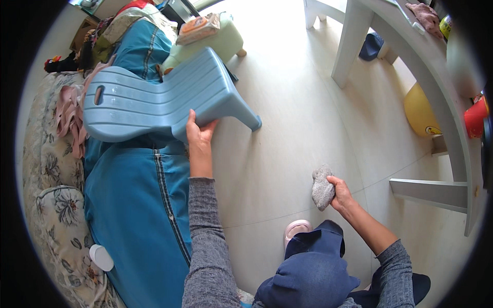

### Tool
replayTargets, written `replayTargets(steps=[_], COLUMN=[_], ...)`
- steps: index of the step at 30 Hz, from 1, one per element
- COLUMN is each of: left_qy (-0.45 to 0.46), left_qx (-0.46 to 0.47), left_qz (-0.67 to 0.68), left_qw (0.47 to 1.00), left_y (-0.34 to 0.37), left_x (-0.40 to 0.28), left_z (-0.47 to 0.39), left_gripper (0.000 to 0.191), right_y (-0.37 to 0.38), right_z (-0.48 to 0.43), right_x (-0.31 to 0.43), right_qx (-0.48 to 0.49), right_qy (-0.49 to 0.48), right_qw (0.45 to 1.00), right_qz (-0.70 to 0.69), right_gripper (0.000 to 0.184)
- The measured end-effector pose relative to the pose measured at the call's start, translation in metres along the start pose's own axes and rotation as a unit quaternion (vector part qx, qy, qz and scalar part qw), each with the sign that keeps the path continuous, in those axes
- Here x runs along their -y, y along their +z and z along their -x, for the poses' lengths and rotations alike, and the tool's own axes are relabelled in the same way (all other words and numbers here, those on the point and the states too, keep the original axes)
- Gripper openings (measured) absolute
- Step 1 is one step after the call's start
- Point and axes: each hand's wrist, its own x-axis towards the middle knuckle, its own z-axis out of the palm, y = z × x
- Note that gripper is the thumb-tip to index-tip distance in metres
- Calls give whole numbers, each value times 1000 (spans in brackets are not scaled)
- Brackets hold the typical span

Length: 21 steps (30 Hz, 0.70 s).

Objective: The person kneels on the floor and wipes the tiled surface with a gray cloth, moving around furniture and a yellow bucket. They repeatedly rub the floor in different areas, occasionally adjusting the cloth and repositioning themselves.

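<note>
A light blue plastic child's chair (154, 102) with a ribbed seat and a slotted backrest is tilted over beside the sofa. My left hand (199, 131) grips it at the side edge of the seat, thumb on top. Its backrest points left, above the blue sofa cover; whether it rests on the cover I cannot tell. Over the floor to the right, my right hand (341, 195) holds a bunched grey cloth (322, 188), apart from the chair.
A blue cover (131, 200) with a striped band lies over the floral sofa (57, 169), where a white oval object (101, 258) sits. Behind the chair is a pale green stool (215, 44) bearing a wipes pack (198, 29). At right stand a grey-white table (420, 50) and a yellow container (420, 111).
</note>
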Motion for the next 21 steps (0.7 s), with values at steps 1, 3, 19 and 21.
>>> replayTargets(steps=[1, 3, 19, 21], left_qy=[-8, 11, -19, -81], left_qx=[-6, 6, 73, 37], left_qz=[-1, -38, -232, -312], left_qw=[1000, 999, 970, 946], left_y=[-2, -1, 68, 60], left_x=[-5, -16, -91, -101], left_z=[-15, -40, -201, -186], left_gripper=[62, 63, 85, 96], right_y=[1, 1, 52, 63], right_z=[-3, -11, -28, -29], right_x=[-5, -9, -4, -2], right_qx=[-4, -10, 48, 33], right_qy=[5, 10, 1, -6], right_qw=[1000, 1000, 998, 998], right_qz=[8, 26, -49, -53], right_gripper=[36, 36, 40, 41])
